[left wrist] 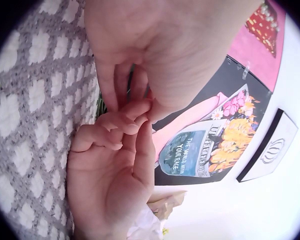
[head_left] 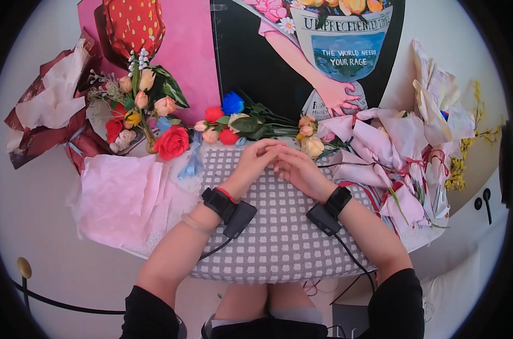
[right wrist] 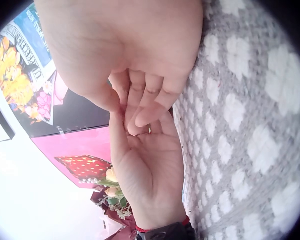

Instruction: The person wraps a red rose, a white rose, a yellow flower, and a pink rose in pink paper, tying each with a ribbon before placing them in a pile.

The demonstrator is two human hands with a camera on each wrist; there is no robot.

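My left hand and right hand meet over the grey and white checked cloth, fingertips touching and overlapping. In the left wrist view the right hand lies palm up with loosely bent fingers against those of the left. The right wrist view shows the left palm turned up under the right fingers. Neither hand holds a thing. Just beyond them lie a cream rose and a bunch of flowers with a blue rose, their green stems pointing right.
At left stand a vase of flowers, a maroon-wrapped bouquet and stacked pink paper sheets. Several pink-wrapped bouquets crowd the right side. Painted panels rise behind. Cables hang from the wrist cameras.
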